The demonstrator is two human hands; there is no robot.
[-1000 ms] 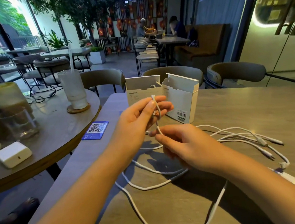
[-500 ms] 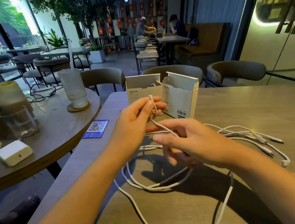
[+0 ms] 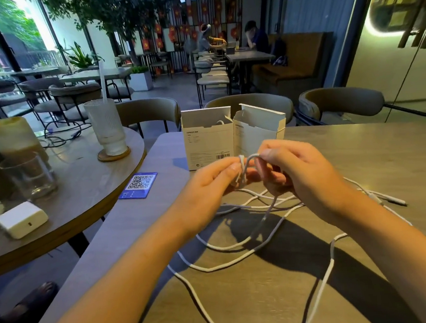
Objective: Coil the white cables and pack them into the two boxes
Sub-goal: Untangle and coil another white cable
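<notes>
coiling: white cable pinched by left hand, looped over by right hand
location: above table, slack trailing before boxes
handling: probably light, limp, springy; best pinched at coil crossing

This is a café or casual restaurant. At ten o'clock a round surface carries a tall iced drink, an empty glass and a ribbed tumbler with a straw on a wooden coaster. A blue QR-code card, the sort used for ordering or payment, lies at eleven o'clock. Rows of matching padded chairs and small dining tables fill the room toward twelve o'clock, where two patrons sit at one. Potted plants stand by large windows at ten o'clock, and a brown upholstered bench lines the wall at one o'clock.
</notes>
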